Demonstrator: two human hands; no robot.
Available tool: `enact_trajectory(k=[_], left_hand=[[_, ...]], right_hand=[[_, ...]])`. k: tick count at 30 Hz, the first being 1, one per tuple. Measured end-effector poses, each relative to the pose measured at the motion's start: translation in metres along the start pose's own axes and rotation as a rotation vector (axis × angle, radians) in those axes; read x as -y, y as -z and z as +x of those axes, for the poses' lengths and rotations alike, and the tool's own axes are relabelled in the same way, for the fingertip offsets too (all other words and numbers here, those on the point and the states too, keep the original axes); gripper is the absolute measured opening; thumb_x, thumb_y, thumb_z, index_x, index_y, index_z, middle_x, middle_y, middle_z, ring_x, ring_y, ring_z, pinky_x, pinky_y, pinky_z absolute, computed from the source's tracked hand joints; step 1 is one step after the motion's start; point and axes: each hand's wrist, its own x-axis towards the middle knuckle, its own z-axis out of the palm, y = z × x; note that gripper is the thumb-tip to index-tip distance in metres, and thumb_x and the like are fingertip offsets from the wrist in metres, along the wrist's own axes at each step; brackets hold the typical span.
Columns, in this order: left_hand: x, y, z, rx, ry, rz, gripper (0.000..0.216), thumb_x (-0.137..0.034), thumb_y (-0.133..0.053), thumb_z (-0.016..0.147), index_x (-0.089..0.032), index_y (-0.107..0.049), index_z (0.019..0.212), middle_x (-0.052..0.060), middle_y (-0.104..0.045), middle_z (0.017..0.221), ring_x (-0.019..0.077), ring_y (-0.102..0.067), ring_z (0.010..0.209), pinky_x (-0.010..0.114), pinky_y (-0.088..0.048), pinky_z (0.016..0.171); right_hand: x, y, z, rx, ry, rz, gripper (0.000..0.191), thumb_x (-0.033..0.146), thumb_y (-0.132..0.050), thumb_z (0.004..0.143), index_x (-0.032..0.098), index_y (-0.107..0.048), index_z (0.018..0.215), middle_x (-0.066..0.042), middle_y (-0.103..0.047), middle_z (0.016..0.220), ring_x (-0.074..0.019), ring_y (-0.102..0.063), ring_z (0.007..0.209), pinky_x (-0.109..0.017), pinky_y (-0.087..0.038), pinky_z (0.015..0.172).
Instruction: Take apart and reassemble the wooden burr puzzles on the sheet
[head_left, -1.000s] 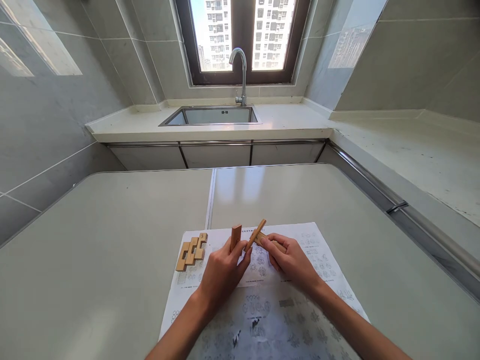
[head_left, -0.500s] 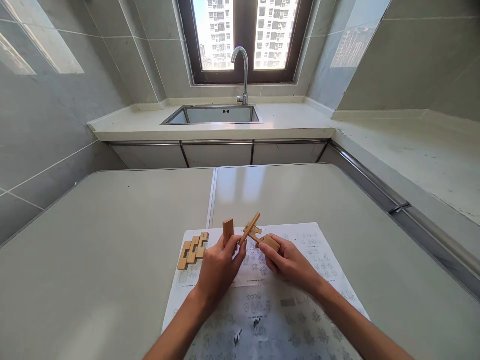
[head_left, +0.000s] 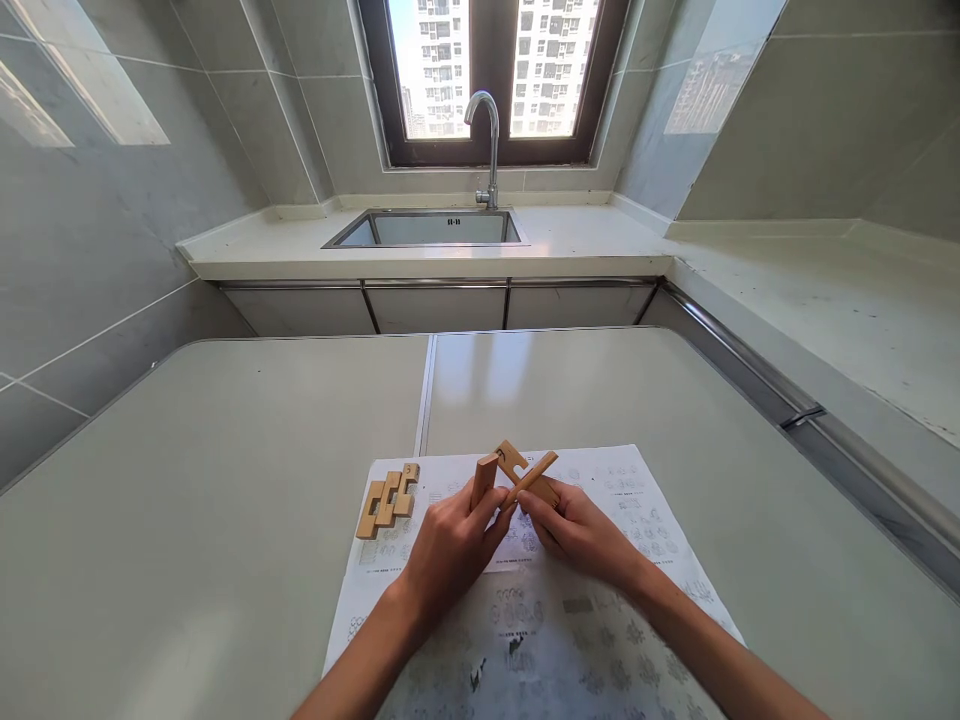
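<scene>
- Left hand (head_left: 457, 535): grasping, two pieces at once. Upright wooden block (head_left: 486, 474) rises above the thumb side, tilted slightly right at its top; slim wooden bar (head_left: 541, 467) pinched by its near end at the fingertips.
- Right hand (head_left: 576, 525): grasping the notched wooden piece (head_left: 511, 458) by its near right end; fingers hide part of that end.
- Key relation: two long axes crossing, an X between the hands. Slim bar runs from near left to far right; notched piece from far left to near right.
- Slim bar passes on the camera side of the notched piece, near the notch. Touching or just apart, seated or merely overlapping: cannot tell.
- Notched piece's far end, bearing a dark mark, lies just beside the upright block; right hand nearer to its held end.
- Both hands over the printed sheet (head_left: 540, 610) on the table (head_left: 225, 480).
- Three notched wooden blocks (head_left: 386, 500) lie in a stepped row on the sheet's left edge, nearer the left hand.
</scene>
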Motion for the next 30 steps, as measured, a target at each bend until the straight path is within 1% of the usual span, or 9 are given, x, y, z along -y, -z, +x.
enact_trajectory(k=[5,7,9,12,16,18,20,24,30], left_hand=[[0.0019,0.0001,0.0006,-0.078,-0.107,-0.012,0.012,-0.020,-0.050,0.107,-0.021,-0.060,0.100,0.006,-0.075,0.092,0.0159,-0.067,0.064,0.027,-0.050,0.055],[0.0016,0.0013,0.0011,-0.081,-0.131,-0.002,0.010,-0.018,-0.051,0.107,-0.020,-0.059,0.102,0.006,-0.075,0.093,0.0158,-0.068,0.065,0.026,-0.051,0.055],[0.0006,0.0026,0.0020,-0.076,-0.146,0.013,0.011,-0.018,-0.051,0.107,-0.020,-0.060,0.102,0.006,-0.074,0.093,0.0153,-0.068,0.065,0.026,-0.050,0.055],[-0.0009,0.0042,0.0039,-0.081,-0.155,0.045,0.012,-0.019,-0.051,0.107,-0.020,-0.060,0.100,0.005,-0.074,0.092,0.0144,-0.066,0.062,0.026,-0.048,0.054],[-0.0008,0.0051,0.0067,-0.129,-0.147,0.127,0.013,-0.018,-0.052,0.107,-0.019,-0.063,0.101,0.002,-0.069,0.078,0.0141,-0.061,0.055,0.027,-0.041,0.051],[-0.0001,0.0059,0.0075,-0.150,-0.145,0.151,0.013,-0.017,-0.052,0.106,-0.019,-0.064,0.101,0.001,-0.067,0.076,0.0142,-0.060,0.054,0.027,-0.038,0.051],[0.0005,0.0070,0.0079,-0.161,-0.151,0.154,0.013,-0.016,-0.052,0.106,-0.019,-0.064,0.101,0.002,-0.067,0.077,0.0142,-0.060,0.055,0.027,-0.037,0.051],[0.0006,0.0087,0.0075,-0.154,-0.162,0.126,0.012,-0.015,-0.053,0.105,-0.019,-0.064,0.102,0.002,-0.067,0.078,0.0138,-0.059,0.056,0.026,-0.036,0.053],[-0.0008,0.0071,0.0069,-0.161,-0.146,0.116,0.012,-0.015,-0.053,0.105,-0.019,-0.064,0.104,0.001,-0.065,0.074,0.0131,-0.057,0.054,0.026,-0.036,0.053]], right_hand=[[-0.0065,0.0041,0.0024,0.038,0.052,-0.040,0.048,0.061,-0.051,0.103,0.025,-0.040,0.074,0.009,-0.032,0.058,-0.0117,-0.027,0.055,-0.028,-0.026,0.051],[-0.0088,0.0054,0.0024,0.040,0.057,-0.044,0.047,0.061,-0.051,0.103,0.024,-0.042,0.076,0.009,-0.032,0.058,-0.0117,-0.028,0.055,-0.028,-0.026,0.051],[-0.0099,0.0058,0.0019,0.045,0.048,-0.039,0.048,0.061,-0.051,0.104,0.025,-0.039,0.075,0.009,-0.032,0.056,-0.0112,-0.028,0.053,-0.028,-0.025,0.050],[-0.0099,0.0049,0.0011,0.060,0.026,0.002,0.047,0.060,-0.048,0.105,0.025,-0.039,0.075,0.010,-0.034,0.053,-0.0104,-0.028,0.049,-0.027,-0.025,0.048],[-0.0091,0.0032,0.0008,0.044,0.014,0.048,0.043,0.060,-0.051,0.104,0.025,-0.043,0.080,0.011,-0.038,0.053,-0.0102,-0.029,0.047,-0.026,-0.025,0.046],[-0.0084,0.0027,0.0007,0.031,0.022,0.050,0.043,0.060,-0.053,0.103,0.025,-0.044,0.081,0.010,-0.041,0.054,-0.0102,-0.031,0.047,-0.026,-0.027,0.047],[-0.0071,0.0024,0.0004,0.039,0.036,0.035,0.046,0.060,-0.053,0.103,0.024,-0.044,0.076,0.009,-0.043,0.055,-0.0104,-0.034,0.049,-0.027,-0.030,0.049],[-0.0027,0.0029,-0.0005,0.077,0.034,-0.020,0.055,0.061,-0.050,0.104,0.024,-0.042,0.064,0.006,-0.042,0.054,-0.0107,-0.034,0.050,-0.028,-0.030,0.050],[-0.0022,0.0038,0.0004,0.083,0.026,-0.034,0.060,0.062,-0.047,0.104,0.023,-0.045,0.059,0.006,-0.041,0.049,-0.0102,-0.033,0.046,-0.028,-0.028,0.047]])
